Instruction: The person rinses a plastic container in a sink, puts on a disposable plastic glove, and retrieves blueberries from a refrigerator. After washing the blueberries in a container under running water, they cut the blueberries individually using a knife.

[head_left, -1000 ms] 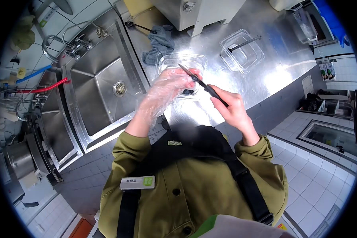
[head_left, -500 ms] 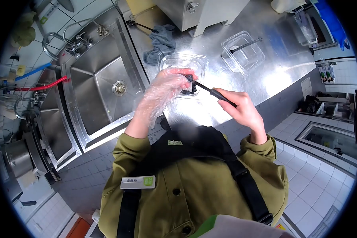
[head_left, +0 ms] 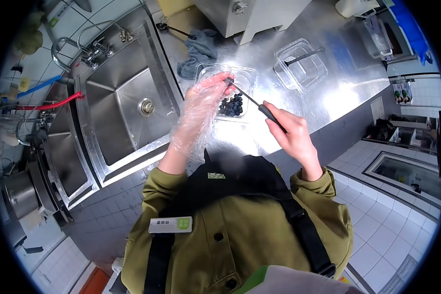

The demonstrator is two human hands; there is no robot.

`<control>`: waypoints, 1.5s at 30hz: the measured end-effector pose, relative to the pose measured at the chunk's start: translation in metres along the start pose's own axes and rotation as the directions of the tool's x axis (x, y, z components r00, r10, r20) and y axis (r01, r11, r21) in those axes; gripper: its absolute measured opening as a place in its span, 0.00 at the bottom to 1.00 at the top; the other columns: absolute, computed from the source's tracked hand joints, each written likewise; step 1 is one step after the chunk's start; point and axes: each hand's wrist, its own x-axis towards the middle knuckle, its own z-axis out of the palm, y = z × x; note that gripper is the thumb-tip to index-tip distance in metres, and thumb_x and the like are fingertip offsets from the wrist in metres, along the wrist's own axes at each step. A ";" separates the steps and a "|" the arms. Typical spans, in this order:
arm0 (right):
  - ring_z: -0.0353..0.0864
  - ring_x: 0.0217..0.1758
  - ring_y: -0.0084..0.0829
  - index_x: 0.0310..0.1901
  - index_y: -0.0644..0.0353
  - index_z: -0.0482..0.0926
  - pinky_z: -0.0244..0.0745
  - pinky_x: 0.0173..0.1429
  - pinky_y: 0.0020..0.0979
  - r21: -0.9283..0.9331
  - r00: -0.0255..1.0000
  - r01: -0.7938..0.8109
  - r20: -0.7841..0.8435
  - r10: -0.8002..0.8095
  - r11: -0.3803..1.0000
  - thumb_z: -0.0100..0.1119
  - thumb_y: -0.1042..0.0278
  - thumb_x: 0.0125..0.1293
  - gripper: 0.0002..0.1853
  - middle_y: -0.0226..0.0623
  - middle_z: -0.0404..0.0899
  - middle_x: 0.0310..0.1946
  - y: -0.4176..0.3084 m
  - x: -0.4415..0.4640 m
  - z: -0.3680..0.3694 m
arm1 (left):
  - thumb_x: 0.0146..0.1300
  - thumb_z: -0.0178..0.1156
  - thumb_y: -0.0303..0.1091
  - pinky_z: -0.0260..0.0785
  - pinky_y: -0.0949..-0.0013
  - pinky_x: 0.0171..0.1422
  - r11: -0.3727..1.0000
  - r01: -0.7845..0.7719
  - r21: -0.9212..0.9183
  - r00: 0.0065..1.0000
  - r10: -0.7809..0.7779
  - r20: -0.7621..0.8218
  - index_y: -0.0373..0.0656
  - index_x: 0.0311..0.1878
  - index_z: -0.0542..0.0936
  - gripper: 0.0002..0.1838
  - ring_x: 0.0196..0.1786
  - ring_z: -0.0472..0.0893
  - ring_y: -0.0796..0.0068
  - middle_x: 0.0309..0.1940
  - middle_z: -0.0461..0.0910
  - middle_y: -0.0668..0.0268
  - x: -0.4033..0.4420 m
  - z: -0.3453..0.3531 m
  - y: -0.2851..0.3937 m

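The right hand (head_left: pixel 293 132) gripped the black-handled knife (head_left: pixel 272 118) with a slim blade. The left hand (head_left: pixel 201 98), in clear plastic film, pinched at its tip; what it held was indiscernible. Round dark-blue berries (head_left: pixel 232 106) lay below in the clear square plastic container (head_left: pixel 253 83). Control required short strokes, fingertips off the edge

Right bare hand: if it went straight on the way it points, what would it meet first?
Led by its slim black-handled tool, the right hand would probably first meet the left hand, gloved in clear plastic, at its fingertips; depth leaves contact unclear.
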 end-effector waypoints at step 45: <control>0.74 0.20 0.40 0.50 0.65 0.70 0.70 0.28 0.32 0.112 0.995 -0.079 0.070 0.072 0.991 0.53 0.72 0.57 0.18 0.43 0.73 0.23 0.028 0.031 0.072 | 0.59 0.50 0.22 0.65 0.85 0.39 0.950 0.172 -0.260 0.985 -0.172 0.025 0.33 0.46 0.70 0.11 0.30 0.68 0.83 0.41 0.73 0.58 0.017 -0.038 -0.026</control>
